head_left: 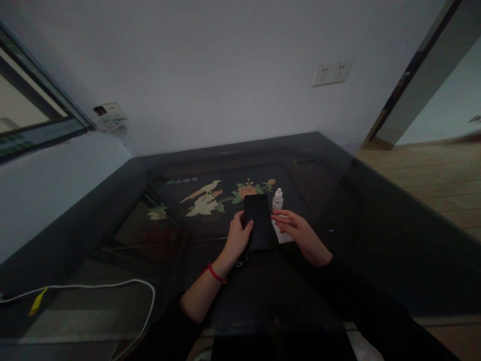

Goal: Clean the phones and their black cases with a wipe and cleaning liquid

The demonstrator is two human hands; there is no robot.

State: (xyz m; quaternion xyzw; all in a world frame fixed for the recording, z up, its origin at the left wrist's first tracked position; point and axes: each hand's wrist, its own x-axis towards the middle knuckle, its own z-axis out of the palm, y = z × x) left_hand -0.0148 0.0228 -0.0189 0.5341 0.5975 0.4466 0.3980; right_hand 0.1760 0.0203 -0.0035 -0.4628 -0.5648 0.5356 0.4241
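Observation:
A black phone [259, 220] lies flat on the dark glass-topped table [376, 240], screen dark. My left hand [237, 236] grips its left edge, thumb on top and fingers curled under. My right hand [298, 233] rests beside the phone's right edge, fingers pressed on a white cloth or tissue [282, 235] that pokes out beneath them. A small white dropper bottle [277, 199] stands upright just beyond the right hand, next to the phone's far right corner. A red string circles my left wrist.
Under the glass is a painted panel with a bird and flowers [210, 198]. A white cable with a yellow tag [93, 288] loops at the near left. Wall sockets [332, 73] sit on the back wall, more [110, 116] by the window at left. Wooden floor [432, 175] lies to the right.

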